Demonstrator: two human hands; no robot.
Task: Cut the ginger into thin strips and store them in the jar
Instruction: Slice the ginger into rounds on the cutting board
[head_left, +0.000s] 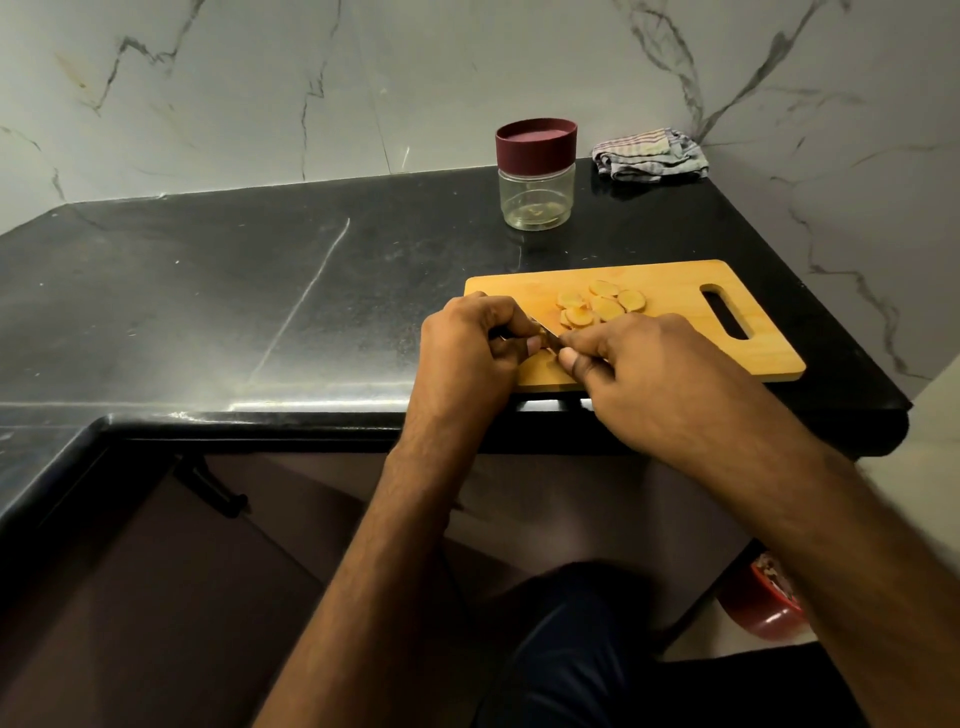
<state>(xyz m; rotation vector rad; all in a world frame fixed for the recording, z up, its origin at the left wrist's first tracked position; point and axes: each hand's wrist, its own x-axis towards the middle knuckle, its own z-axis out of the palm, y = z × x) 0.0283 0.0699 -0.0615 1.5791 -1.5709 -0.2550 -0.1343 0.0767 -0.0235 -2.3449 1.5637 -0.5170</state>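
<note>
A wooden cutting board (670, 283) lies on the black counter near its right end. Several round ginger slices (602, 305) are spread on the board's middle. My left hand (467, 345) curls its fingers on a small ginger piece (543, 354) at the board's left end. My right hand (644, 364) grips a knife (546, 335); only a short stretch of blade shows between the two hands, and the handle is hidden. The clear plastic jar (536, 200) stands behind the board with its maroon lid (535, 145) on.
A crumpled striped cloth (650, 156) lies at the back right corner against the marble wall. The black counter (234, 301) stretches left and turns toward me. Below are cabinet doors with a dark handle (210, 491). A red container (769, 603) sits on the floor.
</note>
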